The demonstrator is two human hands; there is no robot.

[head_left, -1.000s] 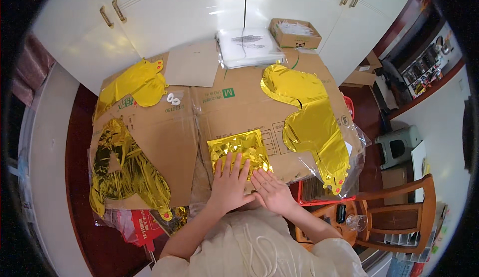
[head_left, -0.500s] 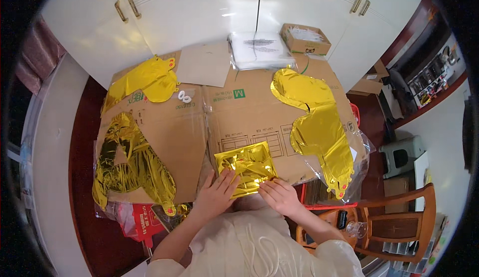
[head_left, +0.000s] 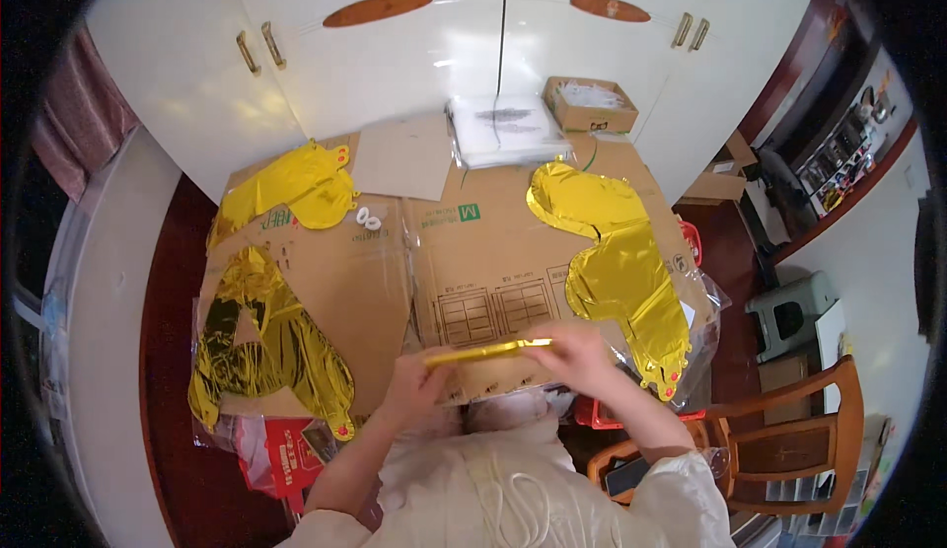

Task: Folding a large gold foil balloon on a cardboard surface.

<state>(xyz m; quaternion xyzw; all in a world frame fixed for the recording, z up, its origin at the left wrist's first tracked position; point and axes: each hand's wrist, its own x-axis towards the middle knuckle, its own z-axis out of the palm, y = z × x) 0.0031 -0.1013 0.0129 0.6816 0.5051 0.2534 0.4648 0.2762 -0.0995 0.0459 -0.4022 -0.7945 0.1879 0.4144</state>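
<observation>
My left hand (head_left: 418,384) and my right hand (head_left: 580,359) grip a folded gold foil balloon (head_left: 490,351) by its two ends. It is held on edge above the near side of the cardboard-covered table (head_left: 370,282), so only a thin gold strip shows. Flat on the cardboard to the left lies an A-shaped gold foil balloon (head_left: 296,361). Behind that one is a second flat gold balloon (head_left: 296,188). A long curvy gold balloon (head_left: 631,287) is spread out on the right, near my right hand.
Two small white rings (head_left: 368,219) lie between the balloons. At the back stand a stack of clear plastic bags (head_left: 505,129) and a small open carton (head_left: 592,104), against white cabinets (head_left: 395,55). A wooden chair (head_left: 789,444) is at the right, a red bag (head_left: 286,454) at the left below.
The folded foil balloon was lying flat at the table's near edge under my hands. Now both hands have lifted it and tipped it on edge.
</observation>
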